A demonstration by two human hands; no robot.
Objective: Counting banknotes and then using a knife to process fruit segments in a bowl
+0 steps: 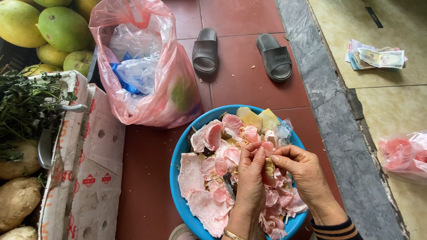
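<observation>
From where I watch, both hands work over a round blue plastic basin [178,178] that sits on the dark red tiled floor [147,178]. The left hand [250,178] and the right hand [300,171] meet above the middle of the basin, and between their fingertips is a small pink segment of pomelo flesh [267,149]. Each grip is narrow, pinched on that one piece, the left from below and the right from the side.

I judge the peeling to be well along. The basin is heaped with torn pale-pink membrane and white pith [200,195], with a few yellowish rind chunks [257,118] at its far rim. That pile reads as waste already stripped off. To my right, on the pale stone step [391,115], lies a clear plastic bag of pink peeled flesh [402,153], which looks like the finished share. I cannot tell how much unpeeled fruit remains under the scraps; only the segment in hand is plainly still being cleaned.

Beyond the basin stands a pink plastic bag stuffed with clear and blue bags [142,66], and a pair of dark grey slippers [240,53] rests farther off. At the left are green-yellow mangoes [49,31] and a white cardboard box [89,169].
</observation>
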